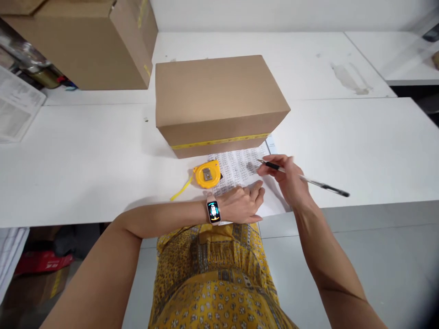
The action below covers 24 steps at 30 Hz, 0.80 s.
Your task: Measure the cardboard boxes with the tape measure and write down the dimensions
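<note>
My right hand (288, 180) grips a pen (318, 183) with a black grip and clear barrel, its tip pointing left above the paper. Under my left hand (242, 203) lies a sheet of paper (236, 167) covered in rows of handwriting; that hand rests on it with fingers extended. A smartwatch (213, 211) is on my left wrist. Just beyond that wrist sits a yellow tape measure (207, 174), with a short length of its yellow tape out to the left. The closed cardboard box (219, 91) stands directly behind the paper and hides its far part.
A larger cardboard box (85, 50) stands at the back left, beside some cluttered items (41, 73) and a white printed panel (17, 105). The white table (346, 151) ends near my body. Beneath its left side is a red package (44, 261).
</note>
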Each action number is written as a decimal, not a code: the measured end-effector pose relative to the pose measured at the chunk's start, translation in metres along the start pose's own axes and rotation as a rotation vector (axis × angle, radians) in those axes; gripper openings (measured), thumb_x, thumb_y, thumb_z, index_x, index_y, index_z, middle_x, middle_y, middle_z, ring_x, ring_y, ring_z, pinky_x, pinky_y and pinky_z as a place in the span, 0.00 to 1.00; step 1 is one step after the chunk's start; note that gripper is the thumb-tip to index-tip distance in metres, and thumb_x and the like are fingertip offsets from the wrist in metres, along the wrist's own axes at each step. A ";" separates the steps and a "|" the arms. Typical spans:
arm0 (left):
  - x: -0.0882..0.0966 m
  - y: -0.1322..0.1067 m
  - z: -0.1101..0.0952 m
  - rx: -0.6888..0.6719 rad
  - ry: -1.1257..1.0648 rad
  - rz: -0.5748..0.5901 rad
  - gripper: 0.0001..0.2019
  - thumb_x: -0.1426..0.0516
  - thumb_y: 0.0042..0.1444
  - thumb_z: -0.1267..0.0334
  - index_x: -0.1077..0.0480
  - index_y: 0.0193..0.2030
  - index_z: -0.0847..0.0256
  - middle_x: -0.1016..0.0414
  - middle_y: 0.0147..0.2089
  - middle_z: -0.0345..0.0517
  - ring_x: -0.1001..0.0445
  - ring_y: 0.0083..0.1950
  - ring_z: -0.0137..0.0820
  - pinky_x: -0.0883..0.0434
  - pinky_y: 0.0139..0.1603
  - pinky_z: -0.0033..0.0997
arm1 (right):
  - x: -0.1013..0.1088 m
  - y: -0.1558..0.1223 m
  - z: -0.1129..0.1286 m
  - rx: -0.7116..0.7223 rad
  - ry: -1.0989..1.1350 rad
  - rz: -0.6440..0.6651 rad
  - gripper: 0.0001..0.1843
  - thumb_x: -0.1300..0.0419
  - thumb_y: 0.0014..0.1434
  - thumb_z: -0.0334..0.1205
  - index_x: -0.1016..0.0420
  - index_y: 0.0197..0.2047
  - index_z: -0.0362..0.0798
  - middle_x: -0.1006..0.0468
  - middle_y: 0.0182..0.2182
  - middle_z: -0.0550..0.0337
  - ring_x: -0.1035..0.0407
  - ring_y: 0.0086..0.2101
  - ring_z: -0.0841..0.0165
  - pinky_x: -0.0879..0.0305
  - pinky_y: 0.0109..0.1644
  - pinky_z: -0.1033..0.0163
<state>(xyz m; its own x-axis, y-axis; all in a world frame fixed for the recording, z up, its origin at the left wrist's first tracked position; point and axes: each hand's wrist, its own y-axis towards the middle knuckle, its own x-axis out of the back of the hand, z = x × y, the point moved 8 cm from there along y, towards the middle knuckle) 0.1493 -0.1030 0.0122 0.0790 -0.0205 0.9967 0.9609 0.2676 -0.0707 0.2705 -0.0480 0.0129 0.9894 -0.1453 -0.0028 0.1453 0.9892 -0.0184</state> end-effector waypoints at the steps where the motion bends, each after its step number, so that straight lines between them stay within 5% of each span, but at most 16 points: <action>1: 0.001 -0.001 0.000 0.000 0.010 0.000 0.38 0.52 0.71 0.43 0.40 0.70 0.83 0.40 0.71 0.84 0.19 0.44 0.43 0.27 0.36 0.36 | -0.002 0.003 -0.003 -0.011 -0.036 0.005 0.26 0.39 0.62 0.67 0.20 0.44 0.51 0.18 0.33 0.57 0.25 0.35 0.66 0.29 0.41 0.59; 5: 0.004 -0.004 -0.001 0.028 0.035 0.017 0.37 0.49 0.70 0.42 0.38 0.68 0.79 0.42 0.72 0.84 0.19 0.40 0.41 0.27 0.34 0.36 | 0.002 0.008 -0.012 -0.003 -0.176 -0.090 0.22 0.31 0.58 0.59 0.27 0.27 0.49 0.30 0.23 0.64 0.38 0.26 0.71 0.39 0.31 0.63; 8: 0.006 -0.004 0.000 0.076 0.033 0.041 0.35 0.48 0.69 0.42 0.36 0.68 0.75 0.45 0.74 0.82 0.19 0.40 0.41 0.26 0.34 0.35 | 0.005 0.009 -0.012 0.051 -0.195 -0.166 0.24 0.32 0.58 0.58 0.33 0.25 0.50 0.39 0.20 0.68 0.45 0.24 0.73 0.46 0.28 0.63; 14: 0.002 -0.002 -0.002 0.144 0.018 0.080 0.37 0.48 0.68 0.39 0.38 0.70 0.72 0.43 0.73 0.84 0.18 0.39 0.41 0.25 0.32 0.34 | 0.003 0.008 -0.018 -0.040 -0.109 -0.104 0.20 0.25 0.50 0.53 0.25 0.34 0.49 0.26 0.28 0.63 0.37 0.28 0.72 0.40 0.32 0.62; 18: 0.000 -0.001 -0.005 0.156 0.046 0.078 0.38 0.50 0.68 0.38 0.37 0.70 0.72 0.40 0.71 0.85 0.18 0.36 0.40 0.26 0.30 0.34 | -0.001 0.002 -0.016 -0.047 -0.127 -0.057 0.19 0.32 0.60 0.55 0.28 0.30 0.49 0.30 0.23 0.64 0.40 0.25 0.73 0.43 0.29 0.63; 24: 0.001 -0.003 -0.007 0.187 0.059 0.068 0.37 0.48 0.69 0.41 0.37 0.71 0.72 0.32 0.66 0.83 0.19 0.36 0.39 0.26 0.31 0.33 | -0.009 -0.004 -0.025 -0.098 -0.082 -0.037 0.18 0.27 0.54 0.50 0.30 0.33 0.50 0.27 0.24 0.64 0.36 0.24 0.71 0.40 0.28 0.61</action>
<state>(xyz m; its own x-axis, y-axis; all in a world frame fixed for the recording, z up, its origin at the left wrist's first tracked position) 0.1486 -0.1100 0.0126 0.1624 -0.0512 0.9854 0.8875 0.4441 -0.1232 0.2611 -0.0513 -0.0123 0.9811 -0.1757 0.0810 0.1843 0.9761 -0.1150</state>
